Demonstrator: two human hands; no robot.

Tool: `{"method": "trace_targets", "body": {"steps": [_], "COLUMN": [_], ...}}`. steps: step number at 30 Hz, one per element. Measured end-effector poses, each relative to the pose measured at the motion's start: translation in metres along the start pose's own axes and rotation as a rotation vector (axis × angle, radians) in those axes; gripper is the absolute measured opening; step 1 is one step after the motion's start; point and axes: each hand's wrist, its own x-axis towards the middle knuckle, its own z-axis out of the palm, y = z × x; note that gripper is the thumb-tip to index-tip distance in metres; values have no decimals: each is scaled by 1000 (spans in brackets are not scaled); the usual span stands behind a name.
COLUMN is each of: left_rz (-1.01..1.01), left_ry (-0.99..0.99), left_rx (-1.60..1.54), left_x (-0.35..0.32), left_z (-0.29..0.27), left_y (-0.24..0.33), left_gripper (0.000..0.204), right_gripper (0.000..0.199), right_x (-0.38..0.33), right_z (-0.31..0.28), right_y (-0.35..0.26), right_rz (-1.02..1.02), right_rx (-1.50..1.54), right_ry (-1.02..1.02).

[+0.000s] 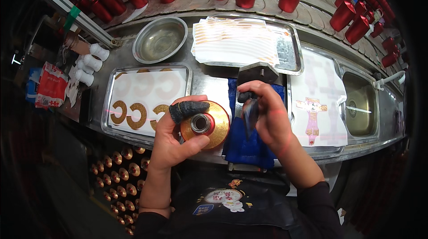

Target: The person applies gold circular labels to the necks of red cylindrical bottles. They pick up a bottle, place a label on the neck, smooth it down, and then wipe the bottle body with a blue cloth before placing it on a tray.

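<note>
Left hand [171, 143] grasps gold-topped bottle [206, 124]; right hand [267, 114], at 3 o'clock, pinches dark scraper [249, 110] over blue cloth [247, 147].

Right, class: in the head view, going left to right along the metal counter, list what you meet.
Red-and-white packet → white bottles → tray of gold C-shaped decals → left hand holding a gold disc → right hand over the blue cloth → sheet with a pink figure decal → small sink.

steel bench [214, 88] carries trays [187, 72], a bowl [159, 39], blue cloth [247, 145].
</note>
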Motion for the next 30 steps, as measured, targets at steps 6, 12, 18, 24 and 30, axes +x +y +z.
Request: {"method": "trace_targets", "body": {"steps": [6,12,18,24,30], "left_rz": [-21,-24,-18,-5,72], "left_ry": [-14,-4,17,-95,-45], "left_rx": [-89,-91,-83,-63,165], "left_x": [-4,-3,-6,0,-5], "left_z": [2,2,2,-9,-6], "left_y": [-2,-1,-3,-8,-12], "left_gripper": [62,64,66,90,81], "right_gripper": [32,26,28,26,26], "right_x": [-50,-10,-18,-12,-31], "right_z": [24,13,18,14,13], "right_y": [-13,-18,-16,-18,-5], "right_rz": [-457,-545,-643,-688,-1240], "right_rx": [-557,-921,-925,-922,-1110], "right_ry": [-169,-216,-232,-198,-414]}}
